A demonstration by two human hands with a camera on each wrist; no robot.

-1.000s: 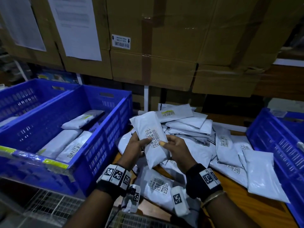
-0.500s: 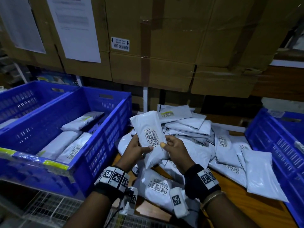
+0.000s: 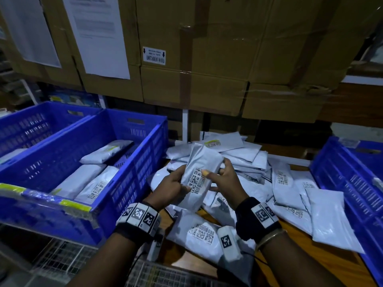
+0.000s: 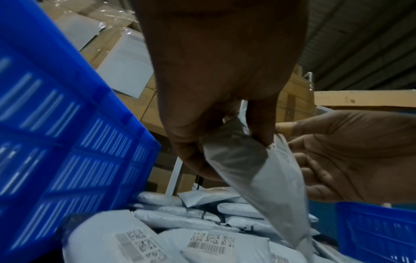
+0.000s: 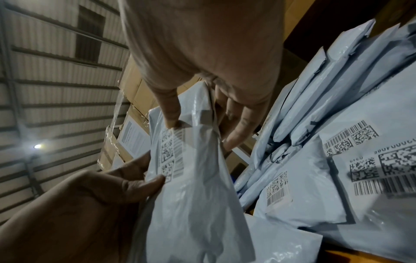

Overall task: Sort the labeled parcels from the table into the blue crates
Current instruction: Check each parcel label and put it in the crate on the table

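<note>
Both hands hold one white labeled parcel (image 3: 200,172) above the pile, its barcode label facing me. My left hand (image 3: 176,183) grips its left edge, thumb on the label side; the left wrist view shows the same parcel (image 4: 258,169) pinched between thumb and fingers. My right hand (image 3: 221,177) pinches the right edge, thumb on the label, fingers behind, as the right wrist view shows on the parcel (image 5: 193,178). A heap of white parcels (image 3: 290,183) covers the wooden table (image 3: 323,264). The near blue crate (image 3: 128,183) at left holds three parcels (image 3: 93,183).
A second blue crate (image 3: 31,129) stands further left and a third blue crate (image 3: 352,183) at the right table edge. Stacked cardboard boxes (image 3: 207,59) with paper sheets rise behind. A wire mesh surface (image 3: 62,257) lies below the left crates.
The parcel has tilted, its top swinging right, and both hands have lifted it slightly. The right fingers now reach further up behind it.
</note>
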